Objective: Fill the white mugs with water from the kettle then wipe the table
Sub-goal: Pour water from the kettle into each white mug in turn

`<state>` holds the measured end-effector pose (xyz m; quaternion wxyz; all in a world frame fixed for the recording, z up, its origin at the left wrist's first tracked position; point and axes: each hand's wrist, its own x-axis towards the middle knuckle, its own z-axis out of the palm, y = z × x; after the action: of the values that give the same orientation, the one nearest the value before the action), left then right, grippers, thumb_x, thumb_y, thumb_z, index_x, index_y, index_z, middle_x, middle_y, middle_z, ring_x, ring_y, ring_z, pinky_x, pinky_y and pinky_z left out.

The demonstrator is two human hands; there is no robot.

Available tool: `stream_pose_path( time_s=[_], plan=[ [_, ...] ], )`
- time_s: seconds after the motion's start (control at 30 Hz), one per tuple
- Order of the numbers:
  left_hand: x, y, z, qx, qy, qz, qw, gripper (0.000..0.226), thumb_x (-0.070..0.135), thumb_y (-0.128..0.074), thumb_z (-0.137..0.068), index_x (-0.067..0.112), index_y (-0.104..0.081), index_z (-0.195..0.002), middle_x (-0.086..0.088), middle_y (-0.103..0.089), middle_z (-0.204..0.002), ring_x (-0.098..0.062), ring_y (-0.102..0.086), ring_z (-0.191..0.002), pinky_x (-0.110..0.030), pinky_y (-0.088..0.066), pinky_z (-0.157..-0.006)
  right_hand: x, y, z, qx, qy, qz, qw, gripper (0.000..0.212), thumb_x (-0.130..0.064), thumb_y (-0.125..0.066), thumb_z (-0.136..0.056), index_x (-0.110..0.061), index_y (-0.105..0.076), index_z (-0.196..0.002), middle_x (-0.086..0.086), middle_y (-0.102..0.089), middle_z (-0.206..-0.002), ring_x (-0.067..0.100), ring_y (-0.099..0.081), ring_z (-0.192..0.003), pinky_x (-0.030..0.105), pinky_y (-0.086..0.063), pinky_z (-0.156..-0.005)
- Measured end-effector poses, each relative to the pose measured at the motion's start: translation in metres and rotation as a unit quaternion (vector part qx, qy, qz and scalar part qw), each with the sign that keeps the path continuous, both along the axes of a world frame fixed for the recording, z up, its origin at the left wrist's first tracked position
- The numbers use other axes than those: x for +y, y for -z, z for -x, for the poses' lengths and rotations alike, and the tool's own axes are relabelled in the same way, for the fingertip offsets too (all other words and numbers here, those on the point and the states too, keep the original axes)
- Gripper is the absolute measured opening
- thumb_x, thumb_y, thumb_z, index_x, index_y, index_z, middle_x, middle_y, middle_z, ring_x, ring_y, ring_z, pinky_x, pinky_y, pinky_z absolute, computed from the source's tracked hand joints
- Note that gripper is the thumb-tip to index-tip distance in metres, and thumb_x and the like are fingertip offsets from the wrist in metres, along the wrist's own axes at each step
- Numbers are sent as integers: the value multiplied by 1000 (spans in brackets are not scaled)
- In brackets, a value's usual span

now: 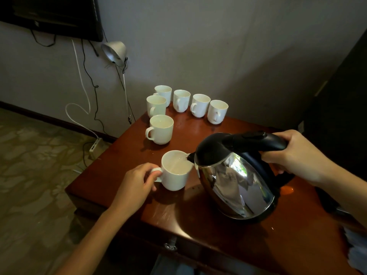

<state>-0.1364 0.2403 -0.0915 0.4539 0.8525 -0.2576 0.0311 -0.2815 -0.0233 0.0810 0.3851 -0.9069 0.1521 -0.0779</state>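
- Filling is under way: the right hand [294,155], fingers clamped round the handle, tilts the kettle [234,183], and water streams into the near mug [176,173] at the front left of the surface [198,231].
- The fingers of the left hand [137,183] pinch that mug's handle.
- Seven white mugs and one kettle are in view. The six other mugs [160,132] stand behind, their levels unclear.
- Wiping remains.
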Motion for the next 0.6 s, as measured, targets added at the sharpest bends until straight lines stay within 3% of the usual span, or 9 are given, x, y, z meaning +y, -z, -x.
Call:
stream_pose_path(
  time_s=[0.47,0.6],
  plan=[
    [2,5,-1,12,1,26,1000,10,23,-55,-93,22,-65,-92,7,-62,-73,-9,-63,-60,-28,-50,-59,3,-2,-2,3,-8,0,1000,3,5,-63,-74,4,-61,-77,11,-52,-56,19,-47,-44,23,-39,-42],
    [2,5,-1,5,4,28,1000,9,24,-56,-92,22,-64,-91,7,-62,-70,-8,-62,-60,-25,-49,-57,3,0,-2,-1,-3,1,1000,4,6,-63,-73,3,-61,-73,1,-49,-45,12,-46,-38,19,-38,-39]
  ],
)
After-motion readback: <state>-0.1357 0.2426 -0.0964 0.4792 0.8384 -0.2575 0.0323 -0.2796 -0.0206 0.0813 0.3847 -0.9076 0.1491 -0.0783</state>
